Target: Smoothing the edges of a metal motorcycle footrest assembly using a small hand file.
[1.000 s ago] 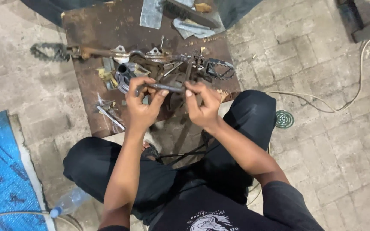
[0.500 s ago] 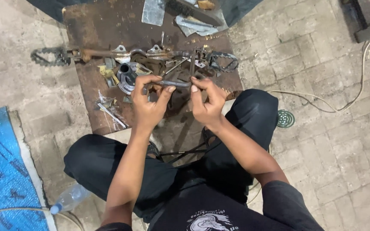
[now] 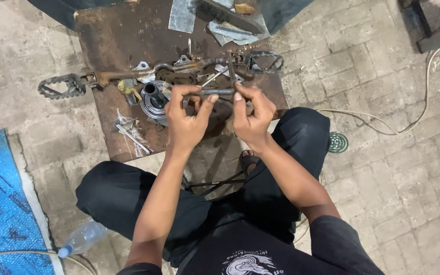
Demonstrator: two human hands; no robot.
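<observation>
Holding the short metal rod (image 3: 215, 92) above the rusty board (image 3: 113, 35), my left hand (image 3: 187, 119) and right hand (image 3: 253, 114) pinch its ends; I judge it stiff, rather light, maybe greasy, best gripped near both ends.

Seated on the floor (image 3: 383, 91) at the near edge of a low desk (image 3: 113, 46). Left grip (image 3: 187, 119) and right grip (image 3: 253, 114) side by side over the desk's near half, sharing a short rod (image 3: 215, 92) between them. Just left of the left grip, a spring with a tube (image 3: 153, 99) in it. Behind the grips, a long footpeg bar (image 3: 128, 75) across the desk, overhanging its left edge. Far back, a brush (image 3: 227, 15). On the floor: mat (image 3: 1, 203) at near left, bottle (image 3: 82, 238) beside it, drain cover (image 3: 338, 142) and cable (image 3: 383, 122) at right.
</observation>
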